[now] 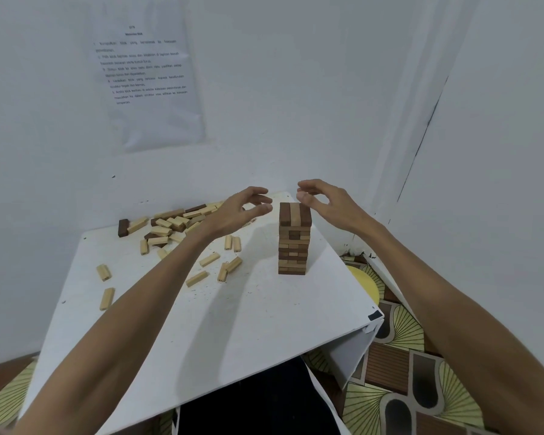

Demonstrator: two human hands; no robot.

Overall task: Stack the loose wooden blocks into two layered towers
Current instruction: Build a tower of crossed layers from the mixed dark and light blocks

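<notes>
A tower of dark and light wooden blocks (294, 240) stands upright on the right half of the white table (233, 312). Its top layer shows two dark blocks with a light one between them. My left hand (239, 210) hovers just left of the tower's top, fingers relaxed and spread, holding nothing. My right hand (324, 200) hangs over the top right corner, fingers loosely curved, with the thumb close to the top layer; I cannot tell whether it touches. Loose blocks (170, 224) lie heaped at the table's back left, with more scattered (208, 271) toward the middle.
The table stands in a corner of white walls. A printed sheet (148, 73) is taped to the back wall. A patterned floor mat (405, 356) and a yellow round object (365, 285) lie right of the table. The table's front edge is near my body.
</notes>
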